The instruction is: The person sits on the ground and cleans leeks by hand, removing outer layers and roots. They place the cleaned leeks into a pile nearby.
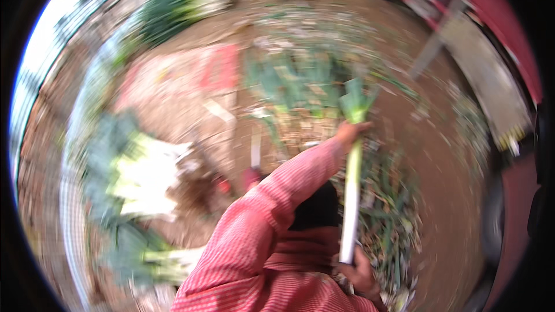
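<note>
A trimmed leek [353, 182] stands nearly upright in view, its short-cut green leaves at the top and its white shank pointing down. My left hand [352, 133] is closed around it just below the leaves, the arm reaching across in a red checked sleeve. At the white lower end is my right hand [360, 271], its fingers against the leek's base; part of that grip is hidden. Left of my forearm, a narrow pale strip [256, 149] with a reddish end is too blurred to name. Untrimmed leeks [145, 175] with roots lie piled at the left.
Cut leek leaves [299, 76] and scraps litter the soil ahead and beside me. A worn red and beige sheet [173, 76] lies left of centre. More leeks [173, 11] lie at upper left. At right are a red vehicle or machine [516, 30] and a pale board [483, 67].
</note>
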Demonstrator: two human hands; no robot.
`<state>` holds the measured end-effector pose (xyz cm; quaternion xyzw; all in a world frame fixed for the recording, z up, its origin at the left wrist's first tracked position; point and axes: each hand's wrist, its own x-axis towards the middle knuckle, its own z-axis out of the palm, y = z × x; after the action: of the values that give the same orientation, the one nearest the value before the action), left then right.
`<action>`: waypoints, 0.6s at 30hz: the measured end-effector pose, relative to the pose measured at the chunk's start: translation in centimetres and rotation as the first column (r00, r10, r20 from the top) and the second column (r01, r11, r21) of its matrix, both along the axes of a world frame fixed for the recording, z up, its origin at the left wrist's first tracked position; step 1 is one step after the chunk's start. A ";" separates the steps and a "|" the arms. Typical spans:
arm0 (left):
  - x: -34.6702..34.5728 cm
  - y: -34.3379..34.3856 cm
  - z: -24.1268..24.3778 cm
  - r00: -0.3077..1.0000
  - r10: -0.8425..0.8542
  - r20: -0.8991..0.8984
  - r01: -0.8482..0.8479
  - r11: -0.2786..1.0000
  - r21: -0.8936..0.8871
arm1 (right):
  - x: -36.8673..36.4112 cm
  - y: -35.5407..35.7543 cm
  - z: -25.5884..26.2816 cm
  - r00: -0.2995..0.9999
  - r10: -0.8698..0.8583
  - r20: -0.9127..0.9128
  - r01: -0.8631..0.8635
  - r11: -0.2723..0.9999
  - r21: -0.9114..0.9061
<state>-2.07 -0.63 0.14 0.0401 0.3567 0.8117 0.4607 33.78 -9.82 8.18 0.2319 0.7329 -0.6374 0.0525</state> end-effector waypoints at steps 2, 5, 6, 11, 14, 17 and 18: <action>-4.6 -5.3 5.8 0.986 0.152 -0.068 -0.156 0.987 -0.049 | -1.7 0.0 0.1 0.991 -0.108 0.078 0.122 0.970 -0.210; -16.2 -21.4 9.7 0.617 0.468 -0.632 -0.688 0.711 -0.145 | -9.0 1.3 4.2 0.928 0.338 0.159 -0.368 0.901 0.229; -20.1 -28.9 9.3 0.453 0.306 -0.838 -0.750 0.639 -0.172 | -10.6 2.0 3.2 0.937 0.326 0.123 -0.348 0.896 0.277; -18.4 -59.7 0.8 0.378 0.398 -0.836 -0.926 0.152 -0.346 | -15.4 5.8 2.4 0.952 0.259 0.163 -0.299 0.901 0.315; -11.3 -71.7 -16.2 0.559 0.041 -0.828 -0.769 -0.348 -0.536 | -18.9 8.3 -0.5 0.966 0.232 0.109 -0.256 0.894 0.367; -5.6 -77.8 -25.9 0.737 0.079 -0.671 -0.595 -0.396 -0.700 | -20.1 13.3 -7.4 0.974 0.216 0.074 -0.227 0.875 0.427; -5.2 -76.9 -27.7 0.777 0.166 -0.607 -0.530 -0.347 -0.774 | -20.0 15.6 -10.2 0.975 0.194 0.113 -0.222 0.903 0.369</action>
<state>-7.26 -77.52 -27.57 -0.3411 0.8833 0.3215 -0.0075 13.80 5.77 -2.07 0.1814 0.8603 -0.4655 0.1012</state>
